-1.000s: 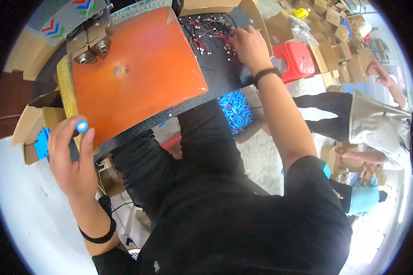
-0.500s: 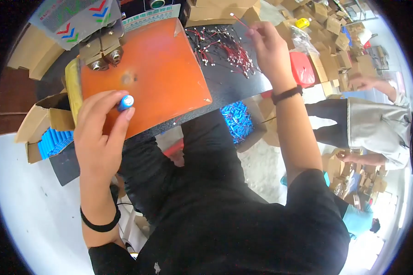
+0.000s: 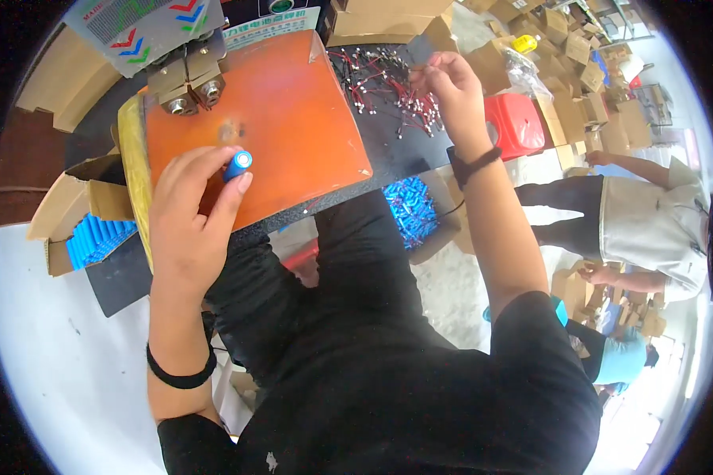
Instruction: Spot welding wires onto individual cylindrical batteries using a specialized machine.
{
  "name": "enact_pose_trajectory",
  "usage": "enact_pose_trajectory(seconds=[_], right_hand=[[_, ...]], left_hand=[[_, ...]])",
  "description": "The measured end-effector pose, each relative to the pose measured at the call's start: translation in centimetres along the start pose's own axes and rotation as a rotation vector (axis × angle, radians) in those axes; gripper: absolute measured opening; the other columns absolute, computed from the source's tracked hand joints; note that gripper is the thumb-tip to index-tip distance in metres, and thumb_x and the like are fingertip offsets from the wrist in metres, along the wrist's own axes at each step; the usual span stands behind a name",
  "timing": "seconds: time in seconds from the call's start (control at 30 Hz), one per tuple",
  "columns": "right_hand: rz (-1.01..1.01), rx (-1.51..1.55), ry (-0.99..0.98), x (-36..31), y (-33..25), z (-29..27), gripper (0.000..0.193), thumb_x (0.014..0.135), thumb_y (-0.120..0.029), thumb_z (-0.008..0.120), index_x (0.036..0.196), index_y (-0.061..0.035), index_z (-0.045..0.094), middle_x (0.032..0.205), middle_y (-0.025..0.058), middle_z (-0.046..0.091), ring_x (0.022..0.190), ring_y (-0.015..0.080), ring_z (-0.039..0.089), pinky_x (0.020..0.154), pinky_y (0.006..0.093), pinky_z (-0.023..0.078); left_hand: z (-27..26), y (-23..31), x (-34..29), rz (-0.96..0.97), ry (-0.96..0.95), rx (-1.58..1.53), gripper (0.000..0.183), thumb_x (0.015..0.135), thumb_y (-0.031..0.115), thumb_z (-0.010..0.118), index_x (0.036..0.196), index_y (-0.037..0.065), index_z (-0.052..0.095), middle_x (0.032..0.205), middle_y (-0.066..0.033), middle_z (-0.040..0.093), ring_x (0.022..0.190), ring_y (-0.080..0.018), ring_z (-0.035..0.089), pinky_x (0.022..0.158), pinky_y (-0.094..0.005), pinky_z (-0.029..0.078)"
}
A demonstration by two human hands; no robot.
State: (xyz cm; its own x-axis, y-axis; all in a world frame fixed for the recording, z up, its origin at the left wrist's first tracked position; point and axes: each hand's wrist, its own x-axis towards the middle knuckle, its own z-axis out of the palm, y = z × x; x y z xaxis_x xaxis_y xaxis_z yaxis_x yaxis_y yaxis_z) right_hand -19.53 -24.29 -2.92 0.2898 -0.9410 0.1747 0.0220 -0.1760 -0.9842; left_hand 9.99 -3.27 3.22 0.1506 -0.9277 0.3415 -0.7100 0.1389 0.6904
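My left hand point(image 3: 192, 206) pinches a blue cylindrical battery cell point(image 3: 238, 165) between thumb and fingertips, its pale round end facing up. The cell is over an orange board point(image 3: 293, 119). My right hand point(image 3: 456, 85) is closed in a pinch at the edge of a pile of red and black wire leads point(image 3: 384, 83) with small white connectors. A thin lead seems to be between its fingertips, mostly hidden. Beyond the left hand, two metal electrode blocks point(image 3: 188, 83) of a machine hang over the board.
A cardboard box of blue cells point(image 3: 99, 239) sits at the left; another heap of blue cells point(image 3: 410, 212) lies below the table edge. A red plastic container point(image 3: 516, 125) stands right of my right wrist. Other people point(image 3: 650, 218) and stacked cartons are at the far right.
My left hand has moved right and slightly up with the cell. The right hand has come down and its raised red lead no longer shows clearly. The view has shifted slightly.
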Motion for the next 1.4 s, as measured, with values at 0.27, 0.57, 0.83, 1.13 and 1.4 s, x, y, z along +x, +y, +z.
enact_pose_trajectory(seconds=[0.27,0.57,0.83,1.13,1.4], right_hand=[[0.057,0.017,0.013,-1.6,-2.4,0.8,0.009,0.092,-0.005,0.062,0.100,-0.0007,0.060,0.092,0.0122,0.070,0.081,0.0163,0.065,0.072,0.0274,0.053],[-0.202,0.048,-0.068,-7.3,-6.2,8.7,0.011,0.086,0.006,0.066,0.096,0.0030,0.062,0.091,0.0123,0.066,0.082,0.0192,0.064,0.074,0.0314,0.053],[-0.799,-0.393,-0.274,-5.8,-6.4,13.0,0.021,0.073,0.010,0.075,0.090,0.0019,0.065,0.086,0.0142,0.070,0.081,0.0269,0.068,0.074,0.0338,0.054],[-0.891,-0.470,-0.219,-4.8,-6.8,13.9,0.024,0.070,0.011,0.076,0.090,0.0016,0.065,0.084,0.0136,0.070,0.077,0.0283,0.069,0.070,0.0350,0.055],[-0.840,-0.403,-0.216,-5.2,-6.4,13.7,0.025,0.072,0.013,0.074,0.091,0.0012,0.062,0.083,0.0141,0.069,0.077,0.0298,0.068,0.069,0.0365,0.055]], left_hand=[[0.0,-0.4,-0.1,0.035,0.001,-0.049,0.023,0.082,0.007,0.073,0.103,0.002,0.068,0.104,-0.0128,0.067,0.097,-0.0271,0.063,0.085,-0.0339,0.050],[0.5,-0.7,1.1,-0.186,0.010,-0.148,0.026,0.087,0.007,0.071,0.110,-0.003,0.066,0.103,-0.0075,0.066,0.089,-0.0121,0.063,0.080,-0.0250,0.049],[-0.3,-1.6,1.7,-0.175,0.063,-0.101,0.031,0.087,0.013,0.072,0.112,-0.003,0.067,0.088,-0.0057,0.067,0.080,-0.0098,0.059,0.073,-0.0242,0.047],[0.3,-1.9,2.3,-0.240,0.074,-0.187,0.032,0.087,0.015,0.073,0.113,-0.002,0.066,0.086,-0.0034,0.066,0.074,-0.0077,0.055,0.069,-0.0232,0.046],[-0.5,-1.5,0.9,-0.159,0.097,0.019,0.028,0.092,0.014,0.068,0.115,-0.001,0.064,0.087,-0.0036,0.066,0.075,-0.0085,0.055,0.069,-0.0238,0.046]])
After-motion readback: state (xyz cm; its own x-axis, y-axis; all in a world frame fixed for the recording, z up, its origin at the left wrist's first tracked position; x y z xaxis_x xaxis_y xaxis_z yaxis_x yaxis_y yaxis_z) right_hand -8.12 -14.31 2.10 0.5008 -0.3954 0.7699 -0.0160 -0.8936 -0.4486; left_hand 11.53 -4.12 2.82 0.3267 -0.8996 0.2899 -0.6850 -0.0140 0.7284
